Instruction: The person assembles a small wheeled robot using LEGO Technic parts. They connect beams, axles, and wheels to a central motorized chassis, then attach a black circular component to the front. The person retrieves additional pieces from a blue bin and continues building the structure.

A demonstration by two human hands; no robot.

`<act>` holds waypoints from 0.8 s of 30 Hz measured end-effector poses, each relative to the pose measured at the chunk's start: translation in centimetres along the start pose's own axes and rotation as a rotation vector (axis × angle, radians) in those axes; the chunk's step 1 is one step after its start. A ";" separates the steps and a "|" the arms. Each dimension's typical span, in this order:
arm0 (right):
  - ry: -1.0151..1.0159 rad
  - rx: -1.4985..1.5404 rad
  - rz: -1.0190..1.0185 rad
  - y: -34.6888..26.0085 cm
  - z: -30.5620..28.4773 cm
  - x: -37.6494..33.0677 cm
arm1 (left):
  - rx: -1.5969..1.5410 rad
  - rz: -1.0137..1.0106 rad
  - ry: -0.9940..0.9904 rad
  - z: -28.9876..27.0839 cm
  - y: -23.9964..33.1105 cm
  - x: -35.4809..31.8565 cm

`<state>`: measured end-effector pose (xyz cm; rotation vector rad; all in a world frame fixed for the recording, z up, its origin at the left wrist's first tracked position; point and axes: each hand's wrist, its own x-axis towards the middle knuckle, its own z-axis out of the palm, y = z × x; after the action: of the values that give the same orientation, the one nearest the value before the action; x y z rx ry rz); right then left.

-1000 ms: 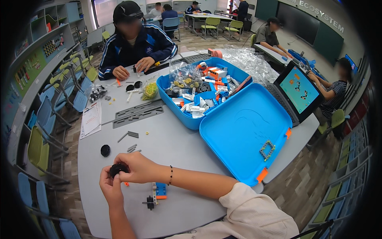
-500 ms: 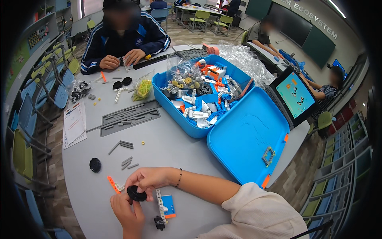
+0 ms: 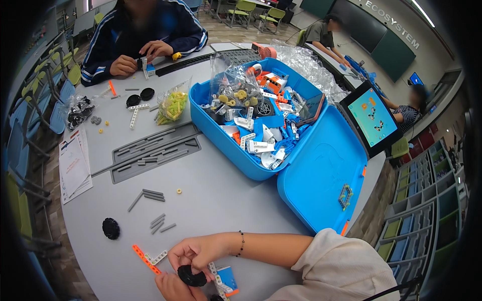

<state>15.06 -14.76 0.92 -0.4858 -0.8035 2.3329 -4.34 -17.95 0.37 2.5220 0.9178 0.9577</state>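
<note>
A round black toy wheel (image 3: 192,276) is held between my two hands near the lower edge. My right hand (image 3: 198,253) grips it from above, with a beaded band on the wrist. From below, the fingers of my left hand (image 3: 175,287) close on the wheel's near side. Right beside them lies a part-built piece of white beam (image 3: 219,281) and blue block (image 3: 228,279) with an orange edge, partly hidden by my hand. An orange beam (image 3: 145,259) joined to a white beam (image 3: 159,258) rests just left of my hands.
Another black wheel (image 3: 111,228) and several grey rods (image 3: 157,222) lie farther left. A blue bin (image 3: 236,160) full of building parts stands ahead, its lid (image 3: 321,175) to the right beside a laptop (image 3: 370,118). Across the table, a person in a dark jacket (image 3: 140,40) handles parts.
The view has shifted, so the table things sit differently in the picture. Both hands still hold the wheel, now closer to the blue and white piece. The person opposite has lifted one hand slightly.
</note>
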 end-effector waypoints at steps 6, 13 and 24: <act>-0.018 0.057 -0.030 0.4 0.3 0.1 | -0.068 -0.016 0.019 0.0 0.2 -0.2; -0.036 0.085 0.007 0.5 0.2 -0.1 | -0.095 -0.049 -0.044 -0.4 0.3 -0.4; 0.063 -0.374 -0.258 0.4 1.0 0.0 | -0.035 -0.175 -0.053 -0.5 0.3 0.8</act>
<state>14.34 -15.41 1.44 -0.5714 -1.2044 1.9279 -4.02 -17.62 1.26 2.3791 1.0753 0.8421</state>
